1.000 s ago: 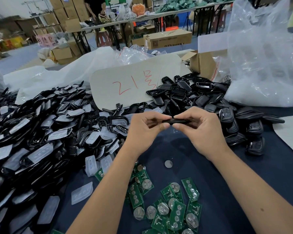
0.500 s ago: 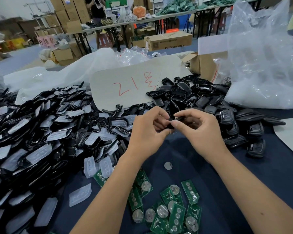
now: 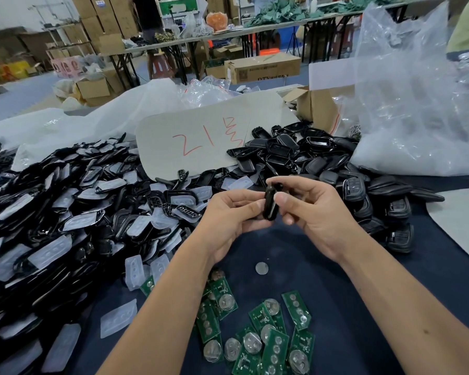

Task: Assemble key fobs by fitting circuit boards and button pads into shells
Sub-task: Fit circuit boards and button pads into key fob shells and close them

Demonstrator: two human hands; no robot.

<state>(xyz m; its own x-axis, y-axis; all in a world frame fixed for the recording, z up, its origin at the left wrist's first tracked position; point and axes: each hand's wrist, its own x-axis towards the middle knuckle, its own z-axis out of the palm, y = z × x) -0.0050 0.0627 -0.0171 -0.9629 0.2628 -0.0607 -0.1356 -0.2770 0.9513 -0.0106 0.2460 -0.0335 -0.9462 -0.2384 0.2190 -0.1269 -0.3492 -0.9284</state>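
At the centre of the frame the two hands meet over the dark blue tabletop (image 3: 322, 280) and share one black key fob (image 3: 270, 204), which stands nearly upright, edge-on to the camera. The left hand (image 3: 229, 220) has its fingers curled round the fob from the left side. The right hand (image 3: 317, 212) pinches it from the right, thumb on the near edge and fingers wrapped over the top. Both hands are closed on the fob and hold it clear of the tabletop.

A big heap of black shells and milky button pads (image 3: 65, 226) fills the left of the frame. A smaller heap of black shells (image 3: 295, 150) lies in the upper middle, just behind the hands, and closed fobs (image 3: 390, 212) lie at the right beside the right wrist. Green circuit boards (image 3: 268, 336) with round coin cells are scattered at the lower middle between the forearms, and one loose coin cell (image 3: 261, 267) lies apart just above them. A cardboard sheet with red writing (image 3: 201, 142) leans behind the heaps, and a large clear plastic bag (image 3: 417, 104) takes up the upper right.
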